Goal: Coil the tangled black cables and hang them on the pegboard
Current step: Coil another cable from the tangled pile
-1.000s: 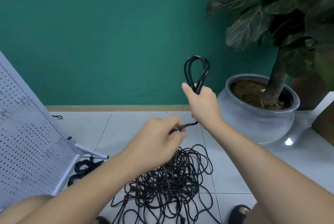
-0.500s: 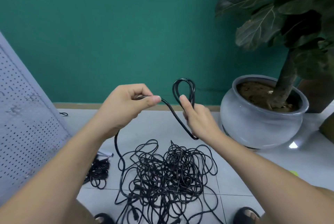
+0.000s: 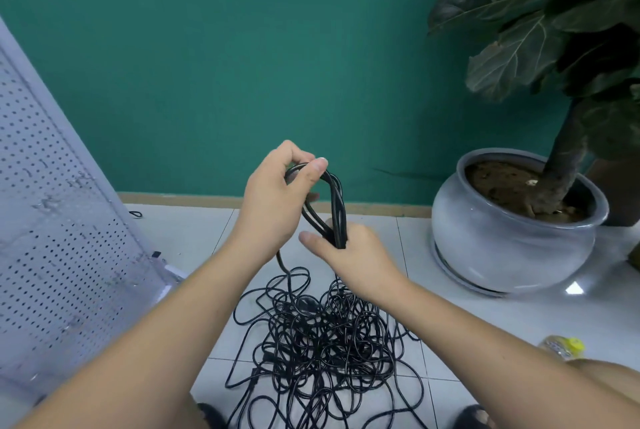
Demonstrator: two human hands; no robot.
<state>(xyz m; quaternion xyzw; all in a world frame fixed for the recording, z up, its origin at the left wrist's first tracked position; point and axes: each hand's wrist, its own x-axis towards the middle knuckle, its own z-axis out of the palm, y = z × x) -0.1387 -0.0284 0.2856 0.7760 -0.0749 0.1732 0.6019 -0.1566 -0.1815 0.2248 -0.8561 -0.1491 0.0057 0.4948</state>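
Cable loops point(image 3: 338, 207) pinched atop by left hand point(image 3: 273, 201), gripped below by right hand point(image 3: 351, 255)

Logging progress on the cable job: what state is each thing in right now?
Coil: a few loops, upright, unfinished.
Left hand: pinching the Coil's top.
Right hand: gripping the Coil's lower end.
Cable pile: tangled on the floor, one strand running up to the hands.
Pegboard: leaning, no cable hung on the part in view.

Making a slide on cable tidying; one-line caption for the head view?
Coiling: left hand pinches the top of the coil, right hand grips its base, above the tangled cables.
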